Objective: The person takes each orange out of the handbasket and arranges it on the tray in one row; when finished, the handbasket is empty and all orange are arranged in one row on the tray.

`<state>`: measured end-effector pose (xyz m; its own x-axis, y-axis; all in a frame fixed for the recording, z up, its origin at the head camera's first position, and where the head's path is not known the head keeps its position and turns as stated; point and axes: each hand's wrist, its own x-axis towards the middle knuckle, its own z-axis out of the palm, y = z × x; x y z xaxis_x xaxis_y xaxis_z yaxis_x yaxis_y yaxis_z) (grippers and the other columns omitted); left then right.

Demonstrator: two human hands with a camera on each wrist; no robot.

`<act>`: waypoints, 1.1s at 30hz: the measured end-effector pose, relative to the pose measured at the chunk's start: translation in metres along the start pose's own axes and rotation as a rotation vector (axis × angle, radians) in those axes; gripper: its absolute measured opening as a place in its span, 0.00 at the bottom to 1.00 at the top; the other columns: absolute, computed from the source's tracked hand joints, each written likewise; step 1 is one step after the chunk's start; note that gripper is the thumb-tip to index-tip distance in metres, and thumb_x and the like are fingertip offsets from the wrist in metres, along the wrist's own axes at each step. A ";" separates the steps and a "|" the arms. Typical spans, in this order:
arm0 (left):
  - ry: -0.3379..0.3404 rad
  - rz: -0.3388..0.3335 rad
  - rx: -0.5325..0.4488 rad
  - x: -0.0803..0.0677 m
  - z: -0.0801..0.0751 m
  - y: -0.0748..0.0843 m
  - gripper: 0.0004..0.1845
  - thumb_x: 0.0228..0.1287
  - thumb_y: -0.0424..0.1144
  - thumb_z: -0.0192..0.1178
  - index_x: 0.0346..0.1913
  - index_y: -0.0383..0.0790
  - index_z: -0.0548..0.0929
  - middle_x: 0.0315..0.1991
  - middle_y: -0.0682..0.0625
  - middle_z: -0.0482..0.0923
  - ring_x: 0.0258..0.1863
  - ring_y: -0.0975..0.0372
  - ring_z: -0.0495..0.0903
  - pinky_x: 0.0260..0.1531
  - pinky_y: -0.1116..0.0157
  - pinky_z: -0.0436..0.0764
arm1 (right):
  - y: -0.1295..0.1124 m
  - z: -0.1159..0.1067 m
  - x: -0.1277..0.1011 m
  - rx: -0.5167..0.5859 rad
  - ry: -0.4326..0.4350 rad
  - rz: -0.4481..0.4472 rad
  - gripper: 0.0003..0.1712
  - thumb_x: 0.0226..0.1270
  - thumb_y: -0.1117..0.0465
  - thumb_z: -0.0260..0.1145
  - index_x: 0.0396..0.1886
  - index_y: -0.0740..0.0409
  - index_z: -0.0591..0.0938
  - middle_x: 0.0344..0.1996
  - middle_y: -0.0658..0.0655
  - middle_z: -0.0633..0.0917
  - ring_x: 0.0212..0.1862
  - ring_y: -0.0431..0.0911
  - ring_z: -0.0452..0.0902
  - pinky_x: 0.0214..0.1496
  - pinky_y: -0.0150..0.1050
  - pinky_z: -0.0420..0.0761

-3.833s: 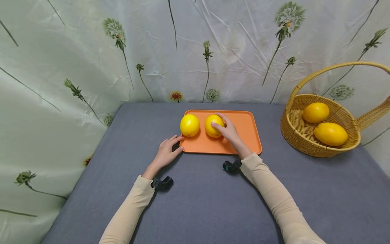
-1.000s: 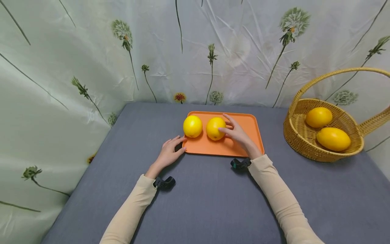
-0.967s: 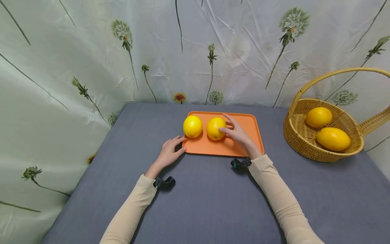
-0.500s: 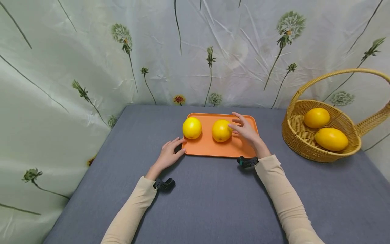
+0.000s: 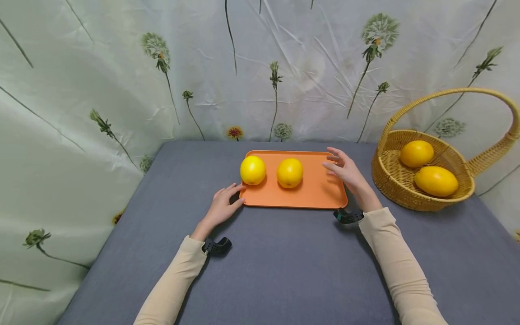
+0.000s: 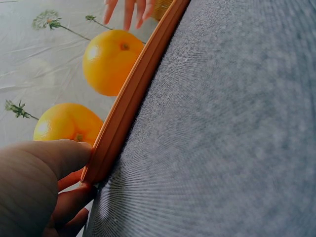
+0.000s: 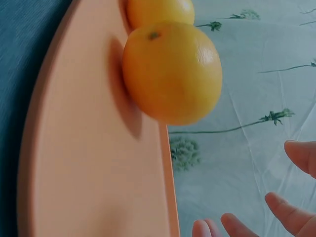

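Note:
Two yellow-orange oranges rest on an orange rectangular tray [image 5: 313, 196]. One is the left orange [image 5: 253, 170], close to the tray's left edge, and the other is the right orange [image 5: 290, 173], near its middle. My left hand [image 5: 220, 206] touches the tray's left edge with fingers and thumb apart; in the left wrist view the thumb [image 6: 66, 155] lies at the rim's corner. Above the tray's right end is my right hand [image 5: 347, 174], its fingers spread and holding nothing. Its fingertips [image 7: 284, 210] appear apart from the right orange in the right wrist view.
A wicker basket [image 5: 394, 192] with a tall handle stands at the right of the grey-covered table [image 5: 284, 271]. Inside it lie a rounder yellow fruit [image 5: 416, 153] and a longer yellow fruit [image 5: 436, 181]. A flower-printed curtain [image 5: 203, 67] hangs behind and at the left.
My right hand has let go of the right orange and moved right, away from it, toward the tray's right end. The left hand stays at the tray's left edge.

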<state>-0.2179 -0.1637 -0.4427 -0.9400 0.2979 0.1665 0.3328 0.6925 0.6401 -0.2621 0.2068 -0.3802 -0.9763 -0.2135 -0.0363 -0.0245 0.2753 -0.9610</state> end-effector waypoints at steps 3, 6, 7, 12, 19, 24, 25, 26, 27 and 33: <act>-0.003 0.001 -0.001 0.000 -0.001 0.001 0.23 0.64 0.42 0.57 0.61 0.38 0.75 0.63 0.42 0.73 0.70 0.48 0.61 0.70 0.43 0.52 | 0.001 -0.010 -0.006 -0.017 0.001 0.001 0.40 0.70 0.57 0.55 0.75 0.55 0.47 0.72 0.69 0.53 0.73 0.61 0.52 0.66 0.58 0.65; -0.002 0.000 -0.003 0.000 0.000 0.000 0.23 0.64 0.41 0.57 0.61 0.38 0.75 0.63 0.42 0.73 0.70 0.47 0.61 0.70 0.43 0.51 | 0.000 -0.020 -0.015 -0.058 0.005 0.002 0.39 0.70 0.55 0.55 0.75 0.54 0.48 0.71 0.69 0.55 0.70 0.58 0.57 0.64 0.50 0.71; -0.001 0.002 -0.001 0.000 0.000 0.000 0.23 0.64 0.41 0.57 0.61 0.38 0.75 0.63 0.42 0.73 0.70 0.47 0.62 0.69 0.43 0.52 | 0.000 -0.023 -0.018 -0.073 0.008 -0.001 0.39 0.70 0.54 0.55 0.75 0.54 0.48 0.71 0.69 0.55 0.68 0.55 0.60 0.62 0.45 0.73; 0.005 0.011 -0.004 0.000 0.000 0.000 0.22 0.64 0.41 0.57 0.60 0.38 0.75 0.62 0.42 0.74 0.70 0.47 0.62 0.69 0.43 0.52 | -0.004 -0.038 -0.035 -0.086 0.035 -0.055 0.38 0.70 0.54 0.55 0.74 0.55 0.51 0.67 0.67 0.61 0.53 0.31 0.68 0.47 0.19 0.75; 0.005 0.015 -0.005 0.001 -0.001 0.000 0.22 0.65 0.41 0.57 0.60 0.37 0.75 0.62 0.41 0.73 0.70 0.47 0.62 0.69 0.43 0.52 | -0.007 -0.059 -0.055 -0.119 0.092 -0.126 0.32 0.71 0.60 0.54 0.72 0.52 0.57 0.50 0.35 0.70 0.47 0.22 0.71 0.46 0.19 0.77; 0.016 0.015 -0.005 0.001 -0.002 -0.001 0.22 0.64 0.41 0.58 0.60 0.37 0.75 0.61 0.42 0.74 0.70 0.47 0.62 0.69 0.43 0.52 | -0.009 -0.073 -0.064 -0.053 0.120 -0.128 0.30 0.70 0.59 0.55 0.70 0.47 0.60 0.48 0.33 0.71 0.46 0.24 0.73 0.44 0.18 0.77; 0.015 0.017 -0.002 0.001 -0.002 -0.001 0.22 0.64 0.41 0.58 0.60 0.38 0.75 0.62 0.42 0.74 0.70 0.47 0.62 0.69 0.43 0.52 | -0.009 -0.075 -0.065 -0.018 0.123 -0.133 0.29 0.70 0.60 0.56 0.69 0.46 0.61 0.47 0.35 0.72 0.46 0.25 0.74 0.44 0.17 0.77; 0.013 0.019 0.002 0.001 -0.002 -0.001 0.22 0.64 0.41 0.57 0.60 0.38 0.75 0.62 0.42 0.74 0.70 0.47 0.62 0.69 0.43 0.52 | -0.008 -0.078 -0.066 0.020 0.123 -0.139 0.28 0.69 0.61 0.56 0.68 0.45 0.62 0.47 0.36 0.72 0.45 0.25 0.74 0.43 0.17 0.77; 0.010 0.021 0.007 0.001 -0.002 -0.001 0.23 0.64 0.41 0.58 0.60 0.38 0.75 0.62 0.42 0.74 0.70 0.47 0.62 0.69 0.43 0.52 | -0.007 -0.080 -0.068 0.050 0.121 -0.150 0.28 0.69 0.62 0.56 0.67 0.45 0.63 0.47 0.37 0.73 0.45 0.26 0.75 0.43 0.17 0.77; 0.002 0.014 0.004 0.001 0.000 -0.001 0.23 0.64 0.41 0.58 0.60 0.38 0.75 0.62 0.42 0.73 0.70 0.48 0.62 0.69 0.43 0.52 | 0.000 -0.097 -0.078 0.187 0.136 -0.181 0.24 0.68 0.65 0.56 0.61 0.43 0.67 0.47 0.40 0.74 0.44 0.28 0.76 0.42 0.20 0.78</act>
<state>-0.2194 -0.1640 -0.4436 -0.9353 0.3063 0.1773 0.3465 0.6908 0.6347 -0.2065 0.3140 -0.3504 -0.9799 -0.1121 0.1652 -0.1730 0.0639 -0.9829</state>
